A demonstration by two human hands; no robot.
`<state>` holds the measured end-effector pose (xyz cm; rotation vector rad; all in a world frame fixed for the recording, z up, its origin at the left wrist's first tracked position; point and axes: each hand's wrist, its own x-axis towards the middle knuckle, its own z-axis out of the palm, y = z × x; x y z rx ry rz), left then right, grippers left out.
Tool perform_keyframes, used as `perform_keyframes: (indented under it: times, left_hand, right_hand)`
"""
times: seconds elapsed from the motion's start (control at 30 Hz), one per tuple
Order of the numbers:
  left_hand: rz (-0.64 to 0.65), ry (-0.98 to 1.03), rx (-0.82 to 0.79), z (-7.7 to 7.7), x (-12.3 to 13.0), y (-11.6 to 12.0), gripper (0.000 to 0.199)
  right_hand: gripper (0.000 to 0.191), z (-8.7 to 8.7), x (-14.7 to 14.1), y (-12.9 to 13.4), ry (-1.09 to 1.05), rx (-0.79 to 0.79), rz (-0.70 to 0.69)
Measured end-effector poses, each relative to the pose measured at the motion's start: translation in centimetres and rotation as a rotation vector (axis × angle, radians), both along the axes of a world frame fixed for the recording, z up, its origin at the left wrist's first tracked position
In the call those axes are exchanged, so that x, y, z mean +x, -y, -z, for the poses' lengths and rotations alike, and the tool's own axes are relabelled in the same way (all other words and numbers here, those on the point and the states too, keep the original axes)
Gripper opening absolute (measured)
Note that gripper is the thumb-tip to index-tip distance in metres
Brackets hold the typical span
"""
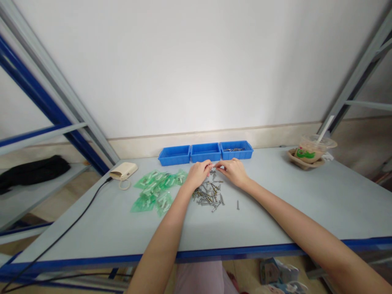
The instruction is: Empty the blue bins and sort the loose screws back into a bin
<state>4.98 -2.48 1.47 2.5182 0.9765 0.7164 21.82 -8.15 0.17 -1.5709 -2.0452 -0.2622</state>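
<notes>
Both hands meet over the far end of a loose pile of metal screws [208, 197] on the grey table. The fingers of my left hand [199, 174] are pinched together, and what they hold is too small to name. My right hand [233, 170] is closed too, its fingertips almost touching the left ones around something tiny. One screw [238, 205] lies apart, right of the pile. Behind the hands stand three blue bins: the left bin [174, 155] and middle bin [205, 152] show no contents, while the right bin [237, 150] holds some metal pieces. Green plastic bags [154, 188] with small parts lie left.
A cream-coloured device [124, 171] with a black cable [82, 213] sits at the left. At the right, a drink cup [310, 149] with a straw stands in a brown tray [301, 163]. Metal frame posts flank the table, and a wall rises behind it.
</notes>
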Motion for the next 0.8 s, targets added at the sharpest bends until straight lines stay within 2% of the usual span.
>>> perform_keyframes:
  times: [0.33,0.5,0.63,0.8]
  left_hand:
    - [-0.024,-0.018,-0.013,-0.04,0.18,0.14,0.038]
    - [0.01,0.038,-0.066,0.26,0.1,-0.07,0.026]
    - [0.029,0.045,-0.044,0.42,-0.01,-0.32,0.02]
    - [-0.003,0.021,-0.019,0.08,-0.05,-0.23,0.027]
  right_hand:
    - [0.016,-0.3,-0.34,0.2,0.03,-0.055,-0.022]
    - [0.019,-0.08,-0.12,0.01,0.041,-0.036,-0.007]
    - [0.021,0.11,0.03,-0.15,0.04,-0.035,-0.037]
    - [0.022,0.17,-0.06,-0.15,0.047,-0.033,-0.055]
